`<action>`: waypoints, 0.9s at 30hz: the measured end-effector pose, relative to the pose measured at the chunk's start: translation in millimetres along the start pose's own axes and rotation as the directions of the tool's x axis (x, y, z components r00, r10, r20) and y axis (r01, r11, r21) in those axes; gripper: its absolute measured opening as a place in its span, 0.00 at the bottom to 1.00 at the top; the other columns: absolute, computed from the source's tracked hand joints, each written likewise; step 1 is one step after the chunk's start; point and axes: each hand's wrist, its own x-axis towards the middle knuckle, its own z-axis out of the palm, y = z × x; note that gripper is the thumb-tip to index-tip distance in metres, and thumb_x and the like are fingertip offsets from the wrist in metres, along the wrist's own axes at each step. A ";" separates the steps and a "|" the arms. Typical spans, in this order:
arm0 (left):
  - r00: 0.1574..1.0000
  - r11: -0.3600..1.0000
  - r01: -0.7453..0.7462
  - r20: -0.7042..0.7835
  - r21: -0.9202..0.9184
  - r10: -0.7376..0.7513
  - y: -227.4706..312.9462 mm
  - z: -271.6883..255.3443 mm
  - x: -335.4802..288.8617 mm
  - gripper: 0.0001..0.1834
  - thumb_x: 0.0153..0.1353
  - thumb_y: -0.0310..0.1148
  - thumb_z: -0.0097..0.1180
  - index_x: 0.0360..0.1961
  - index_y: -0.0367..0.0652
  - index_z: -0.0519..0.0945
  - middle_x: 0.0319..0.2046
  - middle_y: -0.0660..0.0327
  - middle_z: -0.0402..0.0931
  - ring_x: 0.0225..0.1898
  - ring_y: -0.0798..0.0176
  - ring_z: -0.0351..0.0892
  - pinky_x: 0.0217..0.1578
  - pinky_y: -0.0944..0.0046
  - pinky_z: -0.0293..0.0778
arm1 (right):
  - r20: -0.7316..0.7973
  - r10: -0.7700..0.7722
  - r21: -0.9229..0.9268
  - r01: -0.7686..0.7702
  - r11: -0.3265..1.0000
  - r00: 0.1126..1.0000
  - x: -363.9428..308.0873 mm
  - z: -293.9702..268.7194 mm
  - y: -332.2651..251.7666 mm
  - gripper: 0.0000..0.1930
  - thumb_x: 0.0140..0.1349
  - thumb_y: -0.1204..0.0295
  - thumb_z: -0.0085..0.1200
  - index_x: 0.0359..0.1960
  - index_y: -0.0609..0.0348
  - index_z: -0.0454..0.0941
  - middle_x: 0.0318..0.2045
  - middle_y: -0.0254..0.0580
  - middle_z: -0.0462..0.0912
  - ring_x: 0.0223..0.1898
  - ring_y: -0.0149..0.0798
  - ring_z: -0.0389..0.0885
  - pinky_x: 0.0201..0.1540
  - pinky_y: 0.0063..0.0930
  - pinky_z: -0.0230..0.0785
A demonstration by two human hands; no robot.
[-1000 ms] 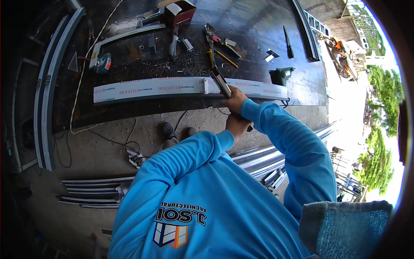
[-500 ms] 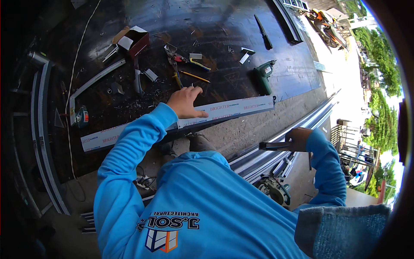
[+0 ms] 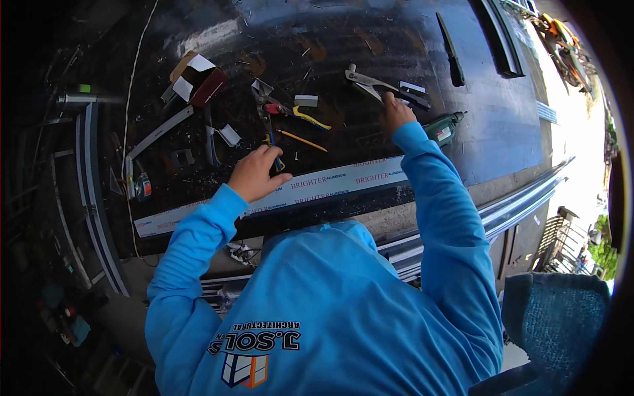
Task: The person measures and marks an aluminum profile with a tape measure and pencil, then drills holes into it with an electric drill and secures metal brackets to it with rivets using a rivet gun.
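Observation:
A long aluminium bar (image 3: 310,187) in printed white protective film lies along the near edge of the dark table. My left hand (image 3: 254,175) rests over this bar with thumb and fingers spread, holding nothing. Farther right, my right hand (image 3: 398,113) has its fingers closed on a silver hand riveter (image 3: 375,83) with two long handles, low over the tabletop. Its lower fingers are partly hidden. Between my hands lie snips (image 3: 269,109) with yellow-and-blue handles and a yellow pencil (image 3: 302,140). A green power drill (image 3: 444,130) lies just beyond my right wrist.
An opened red carton (image 3: 210,87) stands at the back left, near an angled metal strip (image 3: 160,131) and a second drill (image 3: 142,187). A dark long-bladed tool (image 3: 451,53) lies back right beside a black profile (image 3: 496,36). Small metal offcuts and pins are scattered about. Long profiles (image 3: 528,201) lie beyond the table's right side.
My right hand has carried the riveter from beside my body forward and left to the tabletop. My left hand has slid a little left and nearer me along the bar. The view has shifted.

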 end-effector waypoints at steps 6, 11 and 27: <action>0.920 0.961 0.195 -0.376 0.194 -0.110 3.2 12.7 168.9 0.37 0.48 0.56 0.68 0.48 0.37 0.73 0.41 0.48 0.77 0.46 0.44 0.79 0.47 0.49 0.75 | -0.214 -0.207 0.126 0.237 0.963 0.955 -3.5 -2.9 -37.9 0.22 0.54 0.69 0.57 0.51 0.58 0.70 0.41 0.54 0.79 0.43 0.57 0.80 0.47 0.44 0.74; 0.971 0.977 0.158 -0.157 -0.140 -0.180 -18.0 13.8 190.6 0.30 0.48 0.48 0.68 0.47 0.39 0.75 0.33 0.54 0.78 0.35 0.52 0.80 0.39 0.56 0.76 | 0.055 -0.258 0.557 0.185 0.809 0.964 -22.7 8.6 -77.5 0.14 0.55 0.72 0.57 0.43 0.59 0.76 0.37 0.53 0.81 0.39 0.54 0.83 0.43 0.41 0.76; 0.656 0.657 0.081 -0.456 -0.750 -0.602 -18.0 46.7 -108.1 0.15 0.63 0.20 0.52 0.51 0.41 0.77 0.33 0.62 0.72 0.34 0.70 0.75 0.34 0.68 0.73 | -0.033 -0.552 0.288 0.537 0.793 0.833 1.3 64.6 -134.3 0.20 0.53 0.68 0.60 0.49 0.58 0.76 0.50 0.51 0.74 0.52 0.55 0.72 0.56 0.45 0.68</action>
